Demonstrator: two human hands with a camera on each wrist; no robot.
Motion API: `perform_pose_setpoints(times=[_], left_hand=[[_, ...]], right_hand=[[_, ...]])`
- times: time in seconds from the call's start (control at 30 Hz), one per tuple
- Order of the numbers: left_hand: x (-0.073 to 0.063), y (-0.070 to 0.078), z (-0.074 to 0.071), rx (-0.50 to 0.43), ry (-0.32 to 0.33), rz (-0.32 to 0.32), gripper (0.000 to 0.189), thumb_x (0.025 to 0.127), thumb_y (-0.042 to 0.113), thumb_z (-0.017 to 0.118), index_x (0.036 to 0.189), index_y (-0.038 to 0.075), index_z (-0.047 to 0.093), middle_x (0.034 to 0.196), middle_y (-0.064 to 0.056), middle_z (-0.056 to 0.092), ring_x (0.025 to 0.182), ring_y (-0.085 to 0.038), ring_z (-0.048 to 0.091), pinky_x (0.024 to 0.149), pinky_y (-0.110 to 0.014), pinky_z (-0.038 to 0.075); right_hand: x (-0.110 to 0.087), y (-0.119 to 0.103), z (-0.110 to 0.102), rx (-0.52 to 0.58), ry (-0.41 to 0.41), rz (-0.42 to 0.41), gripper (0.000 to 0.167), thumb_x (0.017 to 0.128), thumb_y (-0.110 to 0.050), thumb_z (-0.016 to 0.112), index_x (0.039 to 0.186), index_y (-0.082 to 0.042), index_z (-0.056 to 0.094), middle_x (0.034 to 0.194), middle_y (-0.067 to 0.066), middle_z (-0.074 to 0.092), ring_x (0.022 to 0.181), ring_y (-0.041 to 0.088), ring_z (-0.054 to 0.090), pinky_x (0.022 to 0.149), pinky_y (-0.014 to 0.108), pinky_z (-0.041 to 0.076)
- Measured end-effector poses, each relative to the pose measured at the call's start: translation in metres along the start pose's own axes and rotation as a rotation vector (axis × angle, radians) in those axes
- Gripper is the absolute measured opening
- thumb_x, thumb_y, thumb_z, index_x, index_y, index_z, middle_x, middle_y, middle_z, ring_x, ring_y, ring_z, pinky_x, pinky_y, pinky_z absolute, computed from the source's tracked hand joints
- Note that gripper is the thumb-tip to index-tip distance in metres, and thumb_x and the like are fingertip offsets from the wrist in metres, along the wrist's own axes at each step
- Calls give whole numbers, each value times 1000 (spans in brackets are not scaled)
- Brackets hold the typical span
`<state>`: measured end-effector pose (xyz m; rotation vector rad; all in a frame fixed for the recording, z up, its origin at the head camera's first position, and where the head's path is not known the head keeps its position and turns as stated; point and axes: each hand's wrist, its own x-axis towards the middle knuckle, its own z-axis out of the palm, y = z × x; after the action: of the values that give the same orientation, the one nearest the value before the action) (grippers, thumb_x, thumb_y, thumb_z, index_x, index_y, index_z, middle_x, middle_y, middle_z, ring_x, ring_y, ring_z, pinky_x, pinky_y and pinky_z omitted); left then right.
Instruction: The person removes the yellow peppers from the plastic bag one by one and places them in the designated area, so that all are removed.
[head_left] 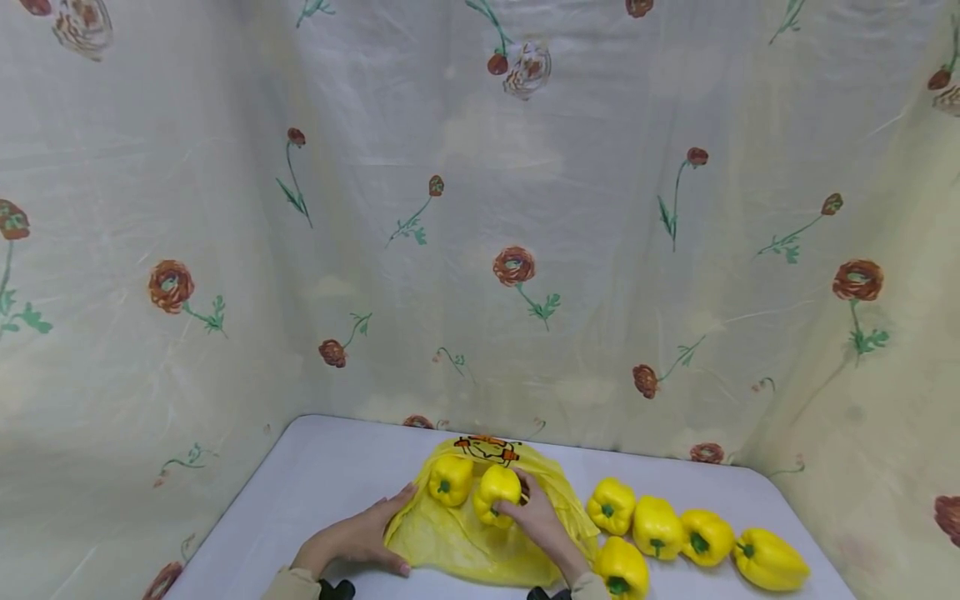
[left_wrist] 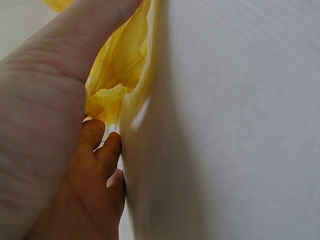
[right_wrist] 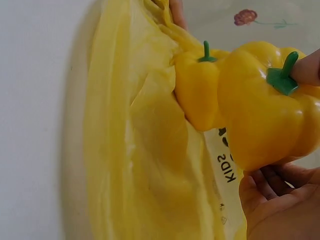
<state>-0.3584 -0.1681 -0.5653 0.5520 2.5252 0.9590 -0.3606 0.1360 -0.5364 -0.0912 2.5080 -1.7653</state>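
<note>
A yellow plastic bag [head_left: 442,554] lies on the white table with a cartoon print near its far side. My right hand [head_left: 540,517] grips a yellow bell pepper [head_left: 497,493] over the bag, thumb by the green stem and fingers at its other side. Just left of it, another yellow bell pepper [right_wrist: 197,90] rests against the bag. My left hand [head_left: 367,533] is at the bag's left edge, fingers and thumb spread apart. In the left wrist view, the left hand's fingers [left_wrist: 102,150] lie low beside the crumpled bag [left_wrist: 120,60]; fingertip contact is partly hidden.
Several more yellow bell peppers stand to the right of the bag, one [head_left: 621,568] close to my right forearm and another [head_left: 771,560] lying farthest right. A flower-printed curtain [head_left: 600,333] encloses the table's back and sides.
</note>
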Motion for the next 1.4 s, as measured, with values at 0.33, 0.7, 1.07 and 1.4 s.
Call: perform_pose_setpoints(times=[0.33, 0.7, 1.07, 1.4], left_hand=[[-3, 6, 0, 8, -9, 3, 121, 67, 50, 83, 156, 16, 11, 162, -11, 14, 143, -51, 17, 115, -66, 18], [-3, 4, 1, 3, -6, 24, 120, 67, 51, 83, 156, 16, 11, 163, -10, 13, 144, -49, 16, 116, -65, 17], [-1, 5, 1, 1, -1, 2, 122, 65, 53, 83, 156, 17, 11, 163, -9, 14, 143, -50, 16, 115, -65, 17], [1, 2, 1, 8, 2, -11, 124, 64, 56, 82, 156, 17, 10, 163, -9, 14, 144, -50, 16, 116, -65, 17]], right_hand=[[-21, -10, -7, -9, -9, -59, 80, 78, -18, 75, 144, 2, 35, 144, 23, 43, 134, 44, 38, 113, 60, 30], [-41, -16, -16, -19, -57, -61, 77, 80, -17, 75, 145, -3, 35, 143, 20, 43, 131, 40, 40, 111, 63, 32], [-66, -23, -33, -46, -90, -71, 79, 79, -21, 77, 144, -6, 35, 145, 17, 42, 132, 38, 40, 110, 61, 34], [-81, -15, -50, -53, -114, -47, 84, 77, -27, 80, 146, -10, 34, 147, 17, 39, 133, 36, 40, 110, 59, 36]])
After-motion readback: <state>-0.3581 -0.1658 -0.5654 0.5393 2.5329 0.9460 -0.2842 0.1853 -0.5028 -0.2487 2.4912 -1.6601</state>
